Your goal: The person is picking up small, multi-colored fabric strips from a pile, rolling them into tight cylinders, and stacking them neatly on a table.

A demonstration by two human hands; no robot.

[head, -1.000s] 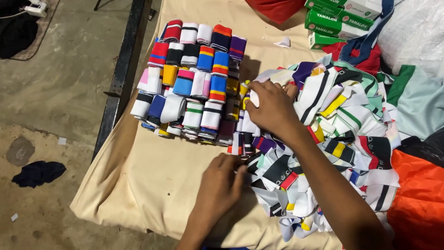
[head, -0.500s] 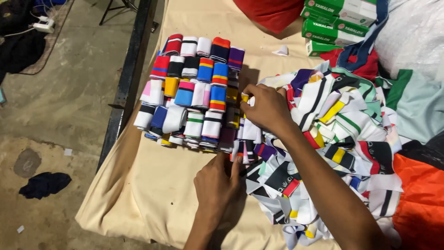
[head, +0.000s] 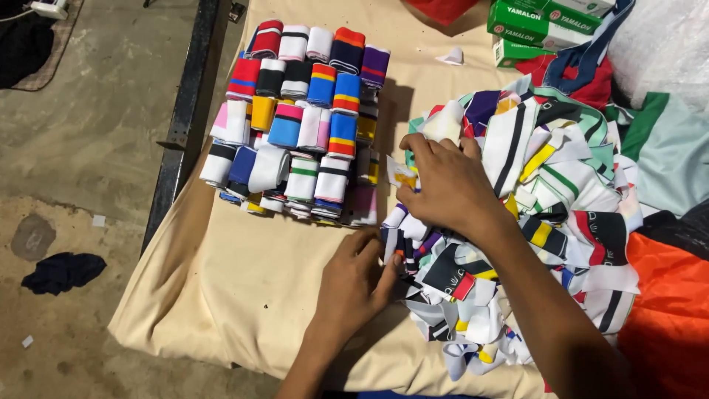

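Observation:
My right hand [head: 447, 185] rests on the left edge of a loose heap of striped, many-coloured fabric strips [head: 546, 214], its fingers pinching a small white and yellow piece. Below it, my left hand [head: 354, 284] pinches strips at the heap's lower left corner. Left of both hands stands a tidy block of folded striped fabric pieces [head: 303, 122], stacked in rows, close to my right hand but apart from it.
All lies on a table under a beige cloth [head: 251, 295]. Green boxes [head: 532, 26] stand at the back, red and orange cloth [head: 665, 310] at the right. A black metal rail [head: 185, 118] runs along the table's left side. Concrete floor with a dark rag [head: 63, 270] lies beyond.
My left hand has slid up and right to the heap's lower corner. My right hand has shifted slightly toward the heap's left edge.

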